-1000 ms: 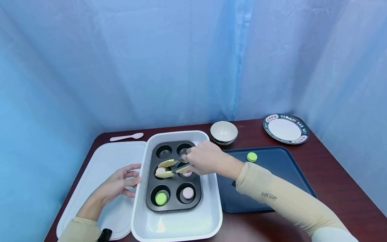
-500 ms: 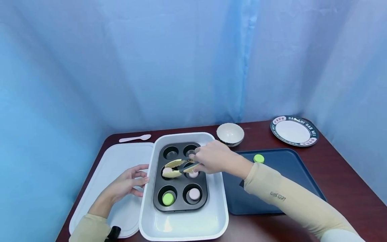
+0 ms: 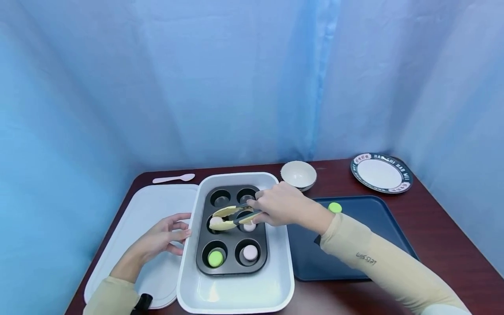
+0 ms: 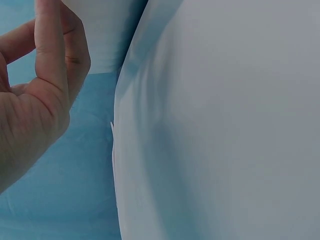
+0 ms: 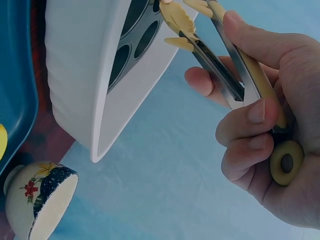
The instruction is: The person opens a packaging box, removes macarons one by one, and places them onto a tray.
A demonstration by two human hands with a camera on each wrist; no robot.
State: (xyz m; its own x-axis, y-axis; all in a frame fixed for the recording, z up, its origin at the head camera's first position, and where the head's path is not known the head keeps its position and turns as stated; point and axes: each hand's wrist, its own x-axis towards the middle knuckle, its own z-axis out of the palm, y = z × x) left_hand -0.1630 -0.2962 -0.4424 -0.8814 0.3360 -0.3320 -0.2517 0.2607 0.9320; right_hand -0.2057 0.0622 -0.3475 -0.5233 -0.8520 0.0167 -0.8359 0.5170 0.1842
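My right hand [image 3: 285,203] grips tongs [image 5: 245,65] with yellow tips over the dark muffin tin [image 3: 232,235]. Between the tongs' tips, at the middle left cup, is a pale pink macaron [image 3: 216,221]; whether they pinch it I cannot tell. Another pink macaron [image 3: 249,226] sits in the middle right cup, partly behind the tongs. The front cups hold a green macaron [image 3: 215,258] at left and a pink macaron [image 3: 250,252] at right. The tin stands inside a white deep tray [image 3: 236,302]. With loosely bent fingers, my left hand [image 3: 163,236] rests against its left wall.
A white board [image 3: 130,232] lies to the left, a pink spoon [image 3: 173,178] behind it. On the right, a blue tray [image 3: 378,236] bears a green macaron [image 3: 335,207]. Farther back stand a bowl [image 3: 298,174] and a rimmed plate [image 3: 382,173].
The head view shifts slightly between frames. Both hands keep their places at the tray and the tongs, and the tongs' tips stay around the pink macaron at the middle left cup.
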